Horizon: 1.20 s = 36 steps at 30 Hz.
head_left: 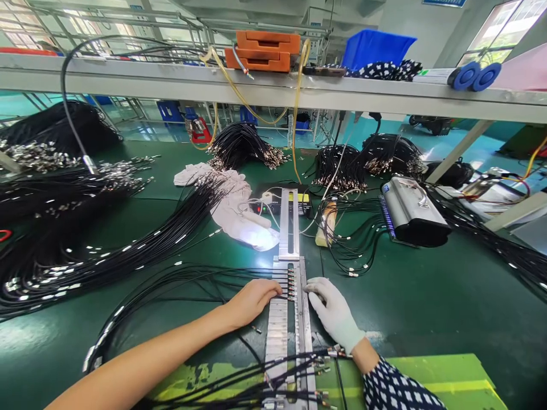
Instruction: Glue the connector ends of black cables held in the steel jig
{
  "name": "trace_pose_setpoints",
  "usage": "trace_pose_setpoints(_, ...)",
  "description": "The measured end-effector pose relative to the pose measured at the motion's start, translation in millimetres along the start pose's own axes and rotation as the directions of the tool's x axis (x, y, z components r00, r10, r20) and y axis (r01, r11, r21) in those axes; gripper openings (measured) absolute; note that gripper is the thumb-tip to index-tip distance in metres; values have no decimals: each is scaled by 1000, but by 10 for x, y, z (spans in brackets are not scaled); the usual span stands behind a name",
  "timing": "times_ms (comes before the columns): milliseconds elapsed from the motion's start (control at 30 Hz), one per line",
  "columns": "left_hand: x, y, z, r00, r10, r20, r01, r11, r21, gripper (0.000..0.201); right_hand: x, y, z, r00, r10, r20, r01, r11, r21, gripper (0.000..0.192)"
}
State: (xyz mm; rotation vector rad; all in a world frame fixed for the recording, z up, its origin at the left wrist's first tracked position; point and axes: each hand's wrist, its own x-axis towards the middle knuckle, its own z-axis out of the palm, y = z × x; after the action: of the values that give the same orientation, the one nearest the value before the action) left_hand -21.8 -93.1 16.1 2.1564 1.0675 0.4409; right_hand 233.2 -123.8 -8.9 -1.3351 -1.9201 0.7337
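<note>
A long slotted metal fixture [277,336] runs away from me along the bench, with several black cables [252,274] laid side by side across its far half, their metal ends over the slot. My left hand [254,300], bare, is at the fixture's left edge, its fingers closed around the nearest of these cables. My right hand [333,313], in a white glove, rests its fingertips against the right rail, thumb apart from the fingers and nothing visible in them. Closer to me, a second bundle of black cables [239,384] crosses the fixture.
A lit white cloth [231,210] lies beyond, under a thick cable bundle [171,233]. Behind the fixture is a small black box [304,204]. To the right stand a silver-black device [412,210] and a yellowish block [327,222]. A shelf [171,85] spans the back.
</note>
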Motion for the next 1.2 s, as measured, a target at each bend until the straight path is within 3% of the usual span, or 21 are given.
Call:
trace_pose_setpoints(167,-1,-22,-14,998,50,23,-50,999,-16,26,-30,13,26,999,-47,8,47,992,-117,24)
trace_pose_setpoints(400,-9,-57,44,994,108,10,-108,993,38,27,-53,-2,13,991,-133,27,136,978,-160,29)
trace_pose_setpoints(600,-104,-87,152,972,228,-56,-206,942,263,32,-60,-10,9,986,-160,46,166,972,-165,30)
trace_pose_setpoints(733,-262,-136,201,958,252,-136,-170,882,439,35,-70,12,21,985,-169,36,172,976,-136,31)
trace_pose_setpoints(800,-332,-166,227,964,243,-110,-160,859,486,40,-69,20,29,985,-171,35,174,977,-123,32)
trace_pose_setpoints(1000,-360,-159,262,976,204,-72,-152,885,440,43,-27,51,46,986,-156,60,163,978,-132,30)
trace_pose_setpoints(1200,-493,-36,-176,992,123,16,-124,975,185,29,-95,63,2,987,-113,111,127,984,-121,28)
